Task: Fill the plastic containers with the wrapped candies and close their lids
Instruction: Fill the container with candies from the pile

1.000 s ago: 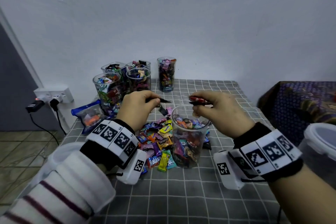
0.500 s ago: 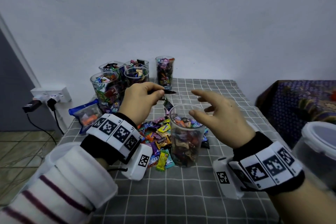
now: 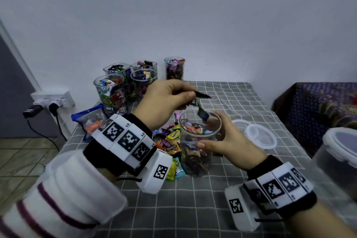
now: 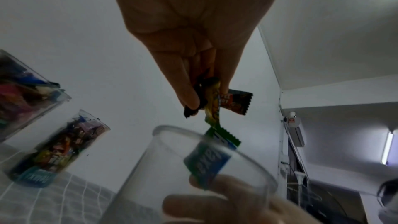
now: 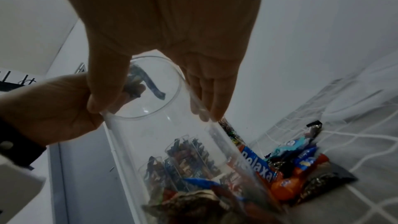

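A clear plastic container (image 3: 195, 162), partly filled with wrapped candies, stands on the checked tablecloth. My right hand (image 3: 207, 133) grips its upper wall, thumb on the near side and fingers behind; the right wrist view shows this hand (image 5: 150, 110) spanning the rim. My left hand (image 3: 190, 96) hovers just above the rim and pinches several wrapped candies (image 4: 213, 101). One blue candy (image 4: 206, 159) hangs down inside the container's mouth. A pile of loose candies (image 3: 170, 141) lies left of the container.
Several candy-filled containers (image 3: 110, 92) stand at the table's back left, with a blue bag (image 3: 88, 120) beside them. Two round lids (image 3: 259, 136) lie to the right. A large lidded tub (image 3: 340, 152) sits at the right edge. A power strip (image 3: 52, 100) hangs at left.
My right hand let go of the red candy, opened, then came down and gripped the container. My left hand moved right with its candies until over the rim.
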